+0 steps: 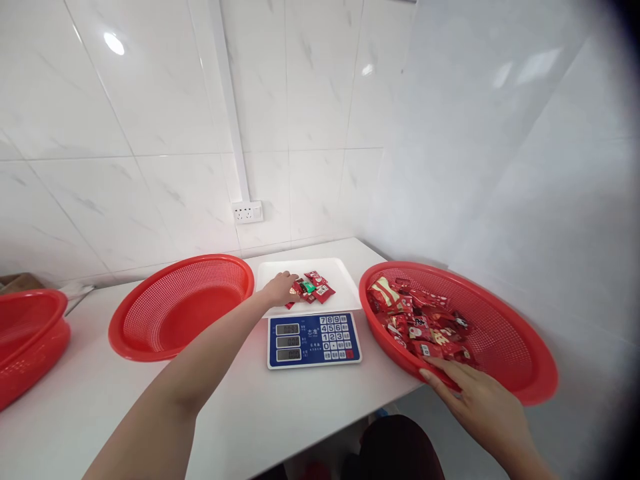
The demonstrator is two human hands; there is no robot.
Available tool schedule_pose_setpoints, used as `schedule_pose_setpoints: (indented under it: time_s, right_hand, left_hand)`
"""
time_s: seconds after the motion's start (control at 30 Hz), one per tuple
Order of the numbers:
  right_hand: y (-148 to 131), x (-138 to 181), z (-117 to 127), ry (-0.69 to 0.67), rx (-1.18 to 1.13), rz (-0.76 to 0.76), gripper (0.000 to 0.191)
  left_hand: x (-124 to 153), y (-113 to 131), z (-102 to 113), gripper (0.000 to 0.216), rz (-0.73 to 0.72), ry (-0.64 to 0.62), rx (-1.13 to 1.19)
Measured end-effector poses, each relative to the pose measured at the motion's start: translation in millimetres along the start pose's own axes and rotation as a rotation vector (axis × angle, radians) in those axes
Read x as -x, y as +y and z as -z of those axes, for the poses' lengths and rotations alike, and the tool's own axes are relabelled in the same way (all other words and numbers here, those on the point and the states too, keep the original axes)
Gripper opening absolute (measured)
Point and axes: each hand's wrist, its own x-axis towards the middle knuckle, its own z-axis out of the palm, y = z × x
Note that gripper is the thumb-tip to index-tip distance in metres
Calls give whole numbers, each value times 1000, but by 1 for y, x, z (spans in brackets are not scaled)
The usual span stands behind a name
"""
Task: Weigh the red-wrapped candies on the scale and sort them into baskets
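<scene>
My left hand (280,289) reaches onto the white pan (340,273) of the blue-faced scale (314,339), fingers curled round a few small red wrapped sweets (314,287) lying there, one with a green wrapper. My right hand (470,393) lies flat with fingers stretched on the near rim of the right red basket (520,347), which holds several red and gold wrapped sweets (425,320). It grips nothing.
An empty red mesh basket (185,303) sits left of the scale. Stacked red baskets (27,340) stand at the far left edge. A wall socket (247,212) is on the tiled wall behind. The white table's front edge runs just below the scale.
</scene>
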Motion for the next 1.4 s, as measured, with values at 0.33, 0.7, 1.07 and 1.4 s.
schedule_pose_setpoints:
  time_s: [0.33,0.7,1.07,1.4]
  right_hand:
    - [-3,-1,4,7,2,17,45]
    - [-3,1,3,12,-5,11,48]
    - [-2,1,2,14,-16,11,46]
    - [-6,0,6,23,-12,12,42]
  left_hand:
    - [9,-2,9,32,266,54,156]
    - [81,-84,73,33,523,233,84]
    - [35,-3,18,48,107,242,31]
    - [-4,65,-20,57,72,158,4]
